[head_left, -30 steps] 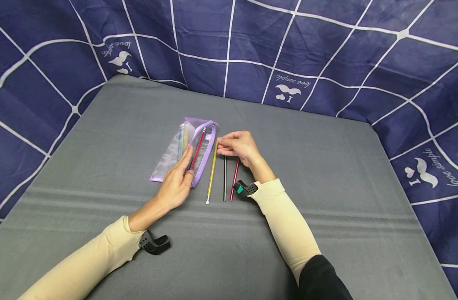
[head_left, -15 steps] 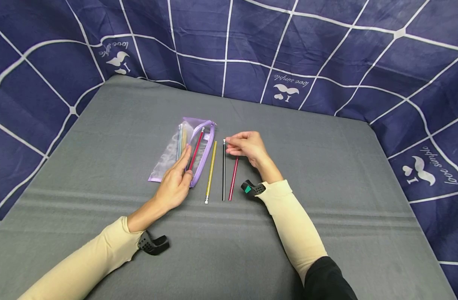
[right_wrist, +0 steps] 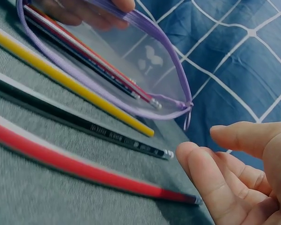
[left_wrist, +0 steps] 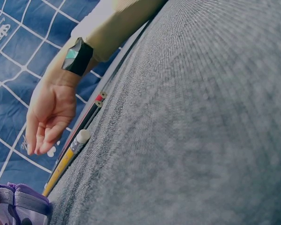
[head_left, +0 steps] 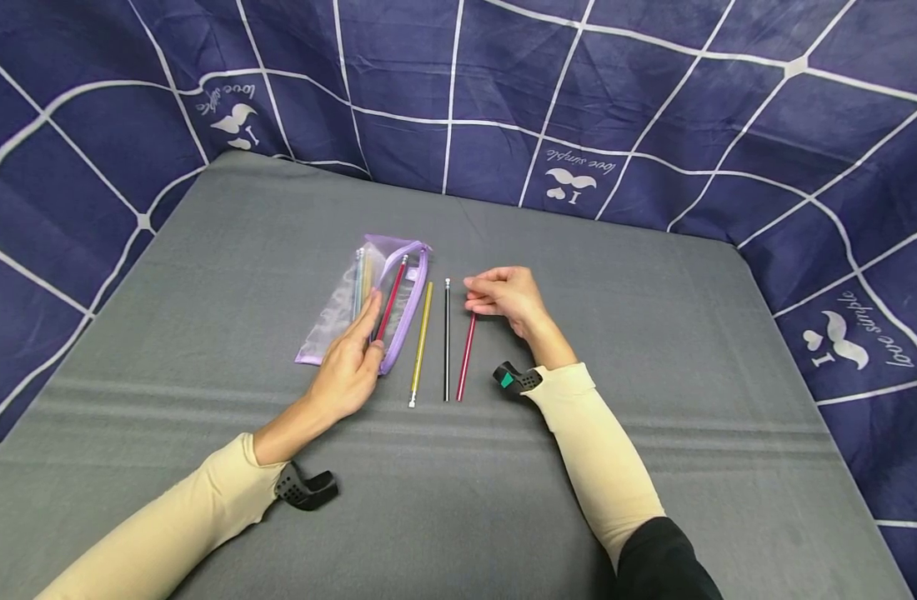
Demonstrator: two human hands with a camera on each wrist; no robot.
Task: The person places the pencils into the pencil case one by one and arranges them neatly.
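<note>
A see-through pencil pouch (head_left: 325, 327) with a purple zipper lies left of centre, its mouth gaping to the right. My left hand (head_left: 346, 367) holds it near that mouth, with fingers along the pouch and the thumb at the zipper edge. Several pencils are inside, among them a red one (right_wrist: 131, 84). Beside the pouch lie a yellow pencil (head_left: 421, 346), a black pencil (head_left: 447, 342) and a red pencil (head_left: 466, 358), roughly side by side. My right hand (head_left: 507, 300) hovers at the far end of the loose red pencil, thumb and fingers apart, nothing between them.
Grey cloth covers the table (head_left: 616, 467). Along the back and sides hangs a dark blue curtain (head_left: 398, 75) with white grid lines. Each wrist carries a black band-mounted device, such as the one on the right wrist (head_left: 517, 379).
My right hand has moved right, from the yellow pencil's far end past the black pencil to the loose red one. The left hand and pouch have stayed in place.
</note>
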